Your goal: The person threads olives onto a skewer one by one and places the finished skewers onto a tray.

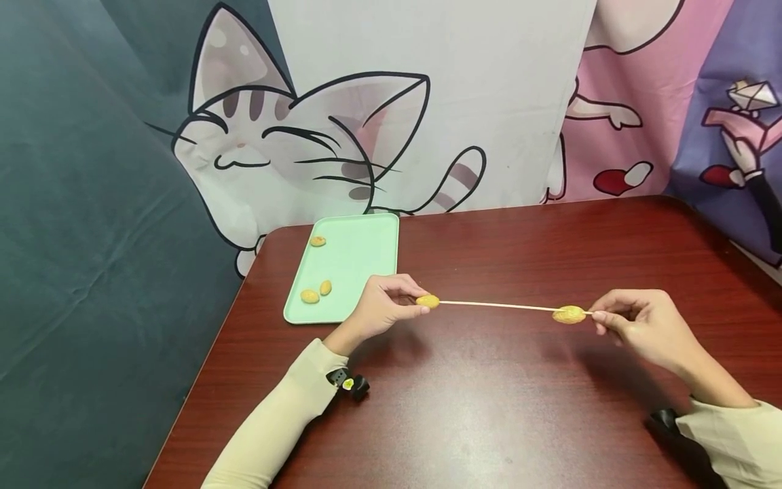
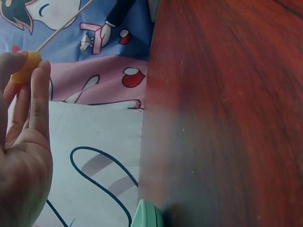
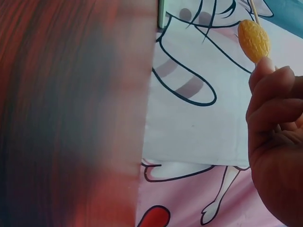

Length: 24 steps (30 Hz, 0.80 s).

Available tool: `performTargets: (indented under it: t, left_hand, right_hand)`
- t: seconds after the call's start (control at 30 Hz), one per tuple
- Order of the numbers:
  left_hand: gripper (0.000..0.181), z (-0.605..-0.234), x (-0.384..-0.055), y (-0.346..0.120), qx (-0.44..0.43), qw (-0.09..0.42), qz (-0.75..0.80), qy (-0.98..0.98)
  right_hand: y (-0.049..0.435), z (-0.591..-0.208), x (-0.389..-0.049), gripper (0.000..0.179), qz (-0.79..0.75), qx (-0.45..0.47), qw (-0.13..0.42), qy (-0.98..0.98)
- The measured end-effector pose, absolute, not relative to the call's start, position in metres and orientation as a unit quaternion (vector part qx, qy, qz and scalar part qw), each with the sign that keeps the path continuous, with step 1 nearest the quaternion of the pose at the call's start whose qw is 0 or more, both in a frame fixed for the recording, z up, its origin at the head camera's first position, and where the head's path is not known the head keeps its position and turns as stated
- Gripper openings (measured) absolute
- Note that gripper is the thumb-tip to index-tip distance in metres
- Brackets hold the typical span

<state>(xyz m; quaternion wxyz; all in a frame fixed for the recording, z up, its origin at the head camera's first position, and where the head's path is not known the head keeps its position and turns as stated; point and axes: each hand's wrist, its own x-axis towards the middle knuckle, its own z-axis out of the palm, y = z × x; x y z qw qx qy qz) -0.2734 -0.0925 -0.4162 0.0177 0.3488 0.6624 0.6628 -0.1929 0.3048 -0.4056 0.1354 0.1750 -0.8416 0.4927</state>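
Observation:
A thin wooden skewer (image 1: pixel 497 305) runs level between my two hands, above the table. My right hand (image 1: pixel 654 329) pinches its right end. Close to those fingertips, a yellow wrinkled oval piece (image 1: pixel 569 314), like a preserved fruit, is threaded on the skewer; it also shows in the right wrist view (image 3: pixel 254 40). At the skewer's left end, my left hand (image 1: pixel 387 305) pinches a second yellow piece (image 1: pixel 428 301) between thumb and fingers. In the left wrist view, the stick rises out of that yellow piece (image 2: pixel 27 67).
A pale green tray (image 1: pixel 366 251) lies at the table's back left, beside my left hand. On it are three more yellow pieces, one near the back (image 1: pixel 318 241) and two near the front (image 1: pixel 309 296). Behind the dark red table (image 1: pixel 489 421) hangs a cartoon-printed cloth (image 1: pixel 501 81).

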Motion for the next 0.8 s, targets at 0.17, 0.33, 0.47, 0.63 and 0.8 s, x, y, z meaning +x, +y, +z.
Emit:
performTargets:
  t: [0.17, 0.33, 0.47, 0.63, 0.8]
  left_hand:
    - [0.024, -0.416, -0.272, -0.090, 0.365, 0.016, 0.668, 0.648]
    - [0.023, -0.415, -0.272, -0.084, 0.377, 0.011, 0.699, 0.608]
    - [0.022, -0.413, -0.273, -0.083, 0.369, -0.009, 0.710, 0.599]
    - [0.023, -0.411, -0.276, -0.087, 0.355, -0.022, 0.711, 0.607]
    - [0.025, -0.412, -0.277, -0.090, 0.353, -0.016, 0.700, 0.620]
  right_hand:
    - [0.309, -0.405, -0.194, 0.022, 0.508, 0.179, 0.119, -0.834]
    - [0.311, -0.402, -0.196, 0.023, 0.516, 0.179, 0.125, -0.828]
    - [0.313, -0.403, -0.198, 0.022, 0.513, 0.175, 0.130, -0.830]
    - [0.321, -0.403, -0.197, 0.023, 0.511, 0.163, 0.152, -0.830]
    - [0.321, -0.402, -0.198, 0.021, 0.509, 0.163, 0.153, -0.831]
